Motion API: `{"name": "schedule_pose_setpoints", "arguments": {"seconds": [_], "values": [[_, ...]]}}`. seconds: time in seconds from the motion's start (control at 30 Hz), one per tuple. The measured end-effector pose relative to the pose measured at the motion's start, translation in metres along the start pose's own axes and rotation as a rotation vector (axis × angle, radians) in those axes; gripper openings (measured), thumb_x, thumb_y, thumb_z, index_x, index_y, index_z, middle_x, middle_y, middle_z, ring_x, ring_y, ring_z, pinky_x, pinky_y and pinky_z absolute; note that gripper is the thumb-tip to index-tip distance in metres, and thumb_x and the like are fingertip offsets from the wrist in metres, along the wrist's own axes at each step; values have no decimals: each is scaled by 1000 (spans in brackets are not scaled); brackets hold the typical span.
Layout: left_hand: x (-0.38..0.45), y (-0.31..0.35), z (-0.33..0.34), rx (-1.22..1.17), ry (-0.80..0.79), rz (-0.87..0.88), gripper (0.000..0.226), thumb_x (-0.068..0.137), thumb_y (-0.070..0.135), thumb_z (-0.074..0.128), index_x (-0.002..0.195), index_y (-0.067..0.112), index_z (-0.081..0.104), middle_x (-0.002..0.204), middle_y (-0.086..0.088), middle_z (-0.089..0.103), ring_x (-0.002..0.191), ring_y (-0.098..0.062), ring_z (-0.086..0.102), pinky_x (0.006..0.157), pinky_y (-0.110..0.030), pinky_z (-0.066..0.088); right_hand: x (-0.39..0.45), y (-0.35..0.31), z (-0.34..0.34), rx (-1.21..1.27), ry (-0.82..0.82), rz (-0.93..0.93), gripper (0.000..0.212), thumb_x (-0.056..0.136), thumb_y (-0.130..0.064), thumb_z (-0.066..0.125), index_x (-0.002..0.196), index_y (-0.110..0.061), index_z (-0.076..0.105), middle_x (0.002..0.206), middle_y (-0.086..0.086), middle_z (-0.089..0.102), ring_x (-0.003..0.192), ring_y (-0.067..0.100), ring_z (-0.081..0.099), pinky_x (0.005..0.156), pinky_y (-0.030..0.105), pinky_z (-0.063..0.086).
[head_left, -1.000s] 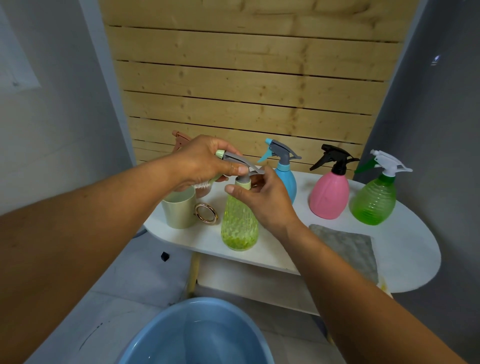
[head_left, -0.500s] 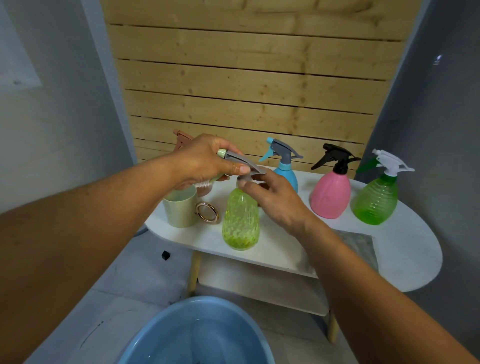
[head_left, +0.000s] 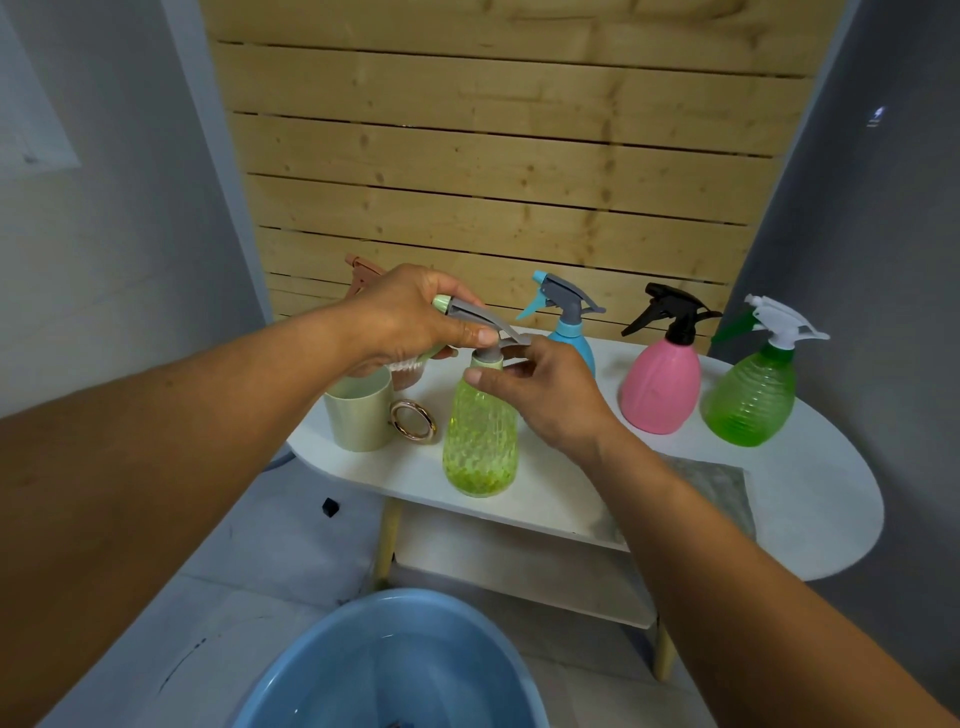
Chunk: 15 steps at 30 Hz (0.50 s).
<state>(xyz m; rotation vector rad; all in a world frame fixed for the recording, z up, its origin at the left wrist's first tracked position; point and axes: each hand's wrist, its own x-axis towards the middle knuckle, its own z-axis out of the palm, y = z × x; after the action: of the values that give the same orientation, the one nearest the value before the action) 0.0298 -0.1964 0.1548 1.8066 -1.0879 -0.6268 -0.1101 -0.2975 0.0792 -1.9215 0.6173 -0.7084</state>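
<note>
At the centre of the frame, a yellow-green spray bottle (head_left: 480, 441) stands upright on the near edge of a white oval table (head_left: 810, 499). It is translucent plastic with a dimpled, faceted skin, shaped like a rounded teardrop. Its grey trigger head (head_left: 475, 314) is smooth and angular, with a pale green nozzle tip pointing to the upper left.

The left hand (head_left: 410, 317) wraps around that head with the thumb lying along its side. The right hand (head_left: 550, 395) pinches the pale collar at the bottle's neck between thumb and fingers, so the joint between head and neck is covered.

To the right stand a blue spray bottle (head_left: 574, 340), half hidden by the right hand, a matte pink spray bottle (head_left: 660, 387) with a black trigger, and a ribbed green spray bottle (head_left: 750, 397) with a white one. A brownish trigger (head_left: 361, 270) pokes out behind the left hand, its bottle hidden.

On the left sits a pale green mug (head_left: 358, 413) with a gold ring handle (head_left: 413, 421). A coarse grey cloth (head_left: 722, 488) is partly covered by the right forearm. A glossy blue basin (head_left: 389, 670) is cut off at the bottom edge.
</note>
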Motion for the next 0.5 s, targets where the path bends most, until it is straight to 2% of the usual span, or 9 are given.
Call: {"name": "schedule_pose_setpoints", "arguments": {"seconds": [0.07,0.13,0.23,0.33,0.43,0.5], "values": [[0,0,0,-2,-7,-11,29,74,19,90,100,19,76,85,-1,73,75,-16,64,73,-32,59,1,-1,9,-13,76,21,51,71,-45,89,108,-23,62,98,-4,70,88,13,65,80,36,56],[0,0,0,4,-4,-13,29,74,20,89,100,19,75,85,-1,73,74,-14,64,68,-28,58,0,-2,13,12,77,26,56,71,-51,86,112,-25,59,102,-8,69,95,13,66,85,38,57],[-1,0,0,8,0,1,27,77,16,88,101,17,75,83,0,70,68,-9,62,55,-16,52,1,-3,1,52,-48,48,43,84,-49,74,121,-30,64,110,-12,70,103,9,66,95,38,55],[-1,0,1,20,10,6,23,77,17,88,96,20,75,80,1,69,63,-7,59,51,-14,49,5,0,-9,86,-73,25,30,85,-40,77,110,-25,73,102,-6,75,98,12,71,94,41,56],[0,-1,1,35,9,5,27,75,21,89,97,22,75,84,0,72,71,-12,62,62,-21,54,4,-2,3,12,59,14,49,70,-50,87,104,-22,66,95,-5,74,90,15,71,86,44,59],[-1,-1,1,49,10,1,28,74,24,90,98,23,75,90,-2,74,77,-14,63,71,-28,55,4,-4,7,-7,67,15,55,66,-57,85,105,-27,60,97,-8,72,92,13,70,86,43,59]]}}
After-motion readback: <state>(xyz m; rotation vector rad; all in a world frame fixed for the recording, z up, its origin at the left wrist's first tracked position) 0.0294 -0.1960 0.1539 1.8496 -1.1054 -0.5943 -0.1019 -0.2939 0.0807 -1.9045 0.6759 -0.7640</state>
